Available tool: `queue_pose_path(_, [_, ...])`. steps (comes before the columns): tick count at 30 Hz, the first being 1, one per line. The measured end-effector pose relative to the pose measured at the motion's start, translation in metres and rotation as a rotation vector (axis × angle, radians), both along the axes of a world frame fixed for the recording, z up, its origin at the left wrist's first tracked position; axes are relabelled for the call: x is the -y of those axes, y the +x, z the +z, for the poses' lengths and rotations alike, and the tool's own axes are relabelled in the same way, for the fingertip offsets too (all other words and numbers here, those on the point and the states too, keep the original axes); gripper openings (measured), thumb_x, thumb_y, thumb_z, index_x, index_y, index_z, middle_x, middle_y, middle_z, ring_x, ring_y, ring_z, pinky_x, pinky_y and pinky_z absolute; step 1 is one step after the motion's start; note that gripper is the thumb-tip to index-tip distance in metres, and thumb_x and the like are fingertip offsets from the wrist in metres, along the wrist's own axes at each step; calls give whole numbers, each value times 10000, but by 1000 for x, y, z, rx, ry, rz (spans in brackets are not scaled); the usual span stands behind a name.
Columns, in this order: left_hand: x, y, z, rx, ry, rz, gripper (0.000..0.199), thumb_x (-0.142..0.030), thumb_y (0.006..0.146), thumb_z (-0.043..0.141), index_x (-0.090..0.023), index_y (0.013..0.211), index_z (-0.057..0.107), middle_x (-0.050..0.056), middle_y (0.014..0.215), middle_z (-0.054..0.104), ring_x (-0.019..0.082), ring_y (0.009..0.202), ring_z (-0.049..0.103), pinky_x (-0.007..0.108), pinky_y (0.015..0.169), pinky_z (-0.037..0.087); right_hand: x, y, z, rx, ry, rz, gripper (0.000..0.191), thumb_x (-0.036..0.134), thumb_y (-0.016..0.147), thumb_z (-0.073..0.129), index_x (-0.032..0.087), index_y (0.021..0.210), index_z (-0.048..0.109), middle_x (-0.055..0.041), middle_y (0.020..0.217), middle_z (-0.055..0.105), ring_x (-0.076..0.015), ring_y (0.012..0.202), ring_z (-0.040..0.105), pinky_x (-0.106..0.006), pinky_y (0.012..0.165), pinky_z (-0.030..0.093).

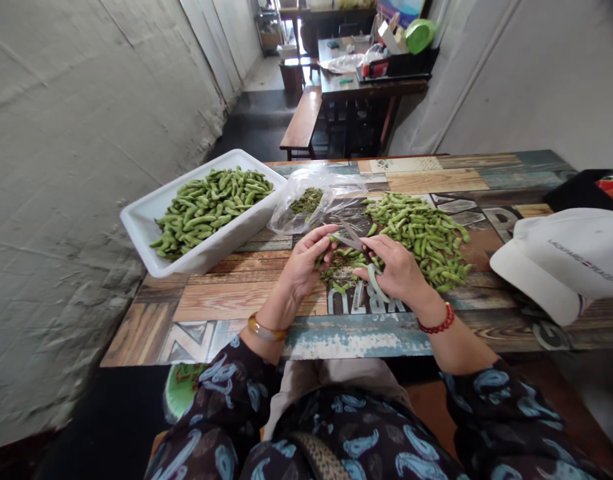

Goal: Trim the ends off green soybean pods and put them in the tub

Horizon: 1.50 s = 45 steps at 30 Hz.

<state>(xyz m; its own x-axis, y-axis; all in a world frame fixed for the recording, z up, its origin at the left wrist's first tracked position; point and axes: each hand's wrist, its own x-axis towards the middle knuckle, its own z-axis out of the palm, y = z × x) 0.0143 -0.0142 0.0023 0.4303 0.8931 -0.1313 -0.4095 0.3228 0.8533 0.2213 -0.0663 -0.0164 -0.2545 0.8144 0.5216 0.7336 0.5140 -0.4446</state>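
Note:
My left hand (305, 259) pinches a green edamame pod (332, 237) between thumb and fingers; the fingers partly cover it. My right hand (395, 268) is closed round scissors (375, 281) with pale green handles, and their parted metal blades point toward the held pod. Just right of that hand lies a loose heap of edamame pods (426, 239). Small green trimmings (342, 272) are scattered on the table under both hands. Beyond the left hand, a clear plastic bag (281, 212) lies open with clipped bits (307, 200) inside.
A white tub (174, 268) of pods stands at the left of the wood-patterned table (226, 300). At the right edge lies a white cap (571, 257). Behind are a bench (304, 119) and another table (336, 81) with a black tray. Walls flank both sides.

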Motion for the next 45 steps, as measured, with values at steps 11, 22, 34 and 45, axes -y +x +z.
queue_pose_path(11, [7, 5, -4, -155, 150, -203, 275, -422, 853, 634, -156, 918, 602, -7, 722, 545, 70, 549, 441, 208, 479, 265, 1, -1, 0, 39, 7, 35, 493, 406, 864, 702, 208, 1294, 564, -126, 1121, 676, -296, 1003, 661, -437, 825, 539])
queue_pose_path(22, [8, 6, -6, -219, 277, -141, 372, -545, 857, 631, -186, 931, 570, -43, 605, 451, 77, 499, 327, 230, 467, 221, 2, -1, 2, -11, -28, 75, 496, 393, 866, 702, 215, 1307, 563, -115, 1099, 660, -267, 937, 661, -422, 824, 563])
queue_pose_path(34, [13, 10, -4, -227, 303, -192, 350, -523, 888, 606, -186, 963, 546, -36, 646, 478, 83, 524, 368, 236, 494, 279, 2, -5, 0, -96, -26, 109, 543, 381, 838, 734, 221, 1321, 545, -119, 1117, 626, -271, 988, 641, -438, 855, 582])
queue_pose_path(45, [16, 15, -7, -291, 485, -78, 345, -539, 920, 553, -199, 944, 507, -39, 659, 446, 103, 584, 376, 257, 579, 315, 4, -8, 3, -158, -34, 127, 510, 403, 843, 730, 207, 1283, 561, -95, 1044, 612, -187, 731, 581, -372, 704, 567])
